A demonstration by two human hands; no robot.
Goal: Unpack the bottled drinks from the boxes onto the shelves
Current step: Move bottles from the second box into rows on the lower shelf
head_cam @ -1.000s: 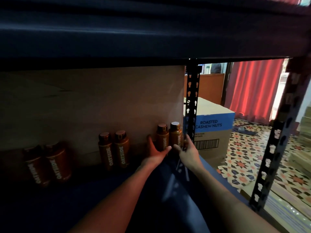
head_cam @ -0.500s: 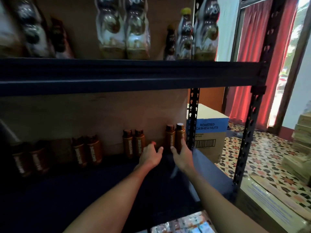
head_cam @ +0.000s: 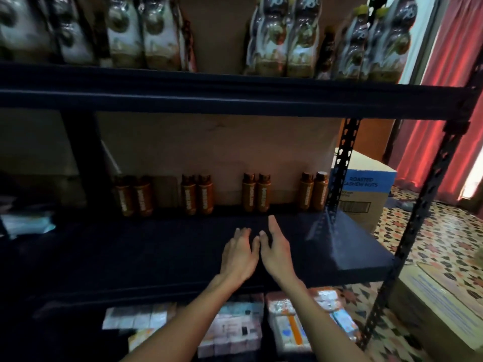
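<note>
tall shrink-wrapped bottle packs [head_cam: 282, 35], top shelf: caps cut by upper edge, smeared | small brown bottles with orange labels [head_cam: 254, 193]: lettering unreadable | pale bundle [head_cam: 26, 223] far left: dim, unidentifiable | pastel packets [head_cam: 235, 333] below: partly behind forearms [head_cam: 321, 317]

**Dim storeroom, red curtain, tiled floor**

A dark metal rack [head_cam: 235, 97] is set against a brown board [head_cam: 222, 147], and its slotted posts [head_cam: 342, 163] are seen at the right. Beyond them a red curtain [head_cam: 420, 152] is hung, with a bright strip [head_cam: 475, 176] shown at its right edge. The floor [head_cam: 444, 236] is tiled in a star pattern. The rack's lower levels are left in shadow.
</note>
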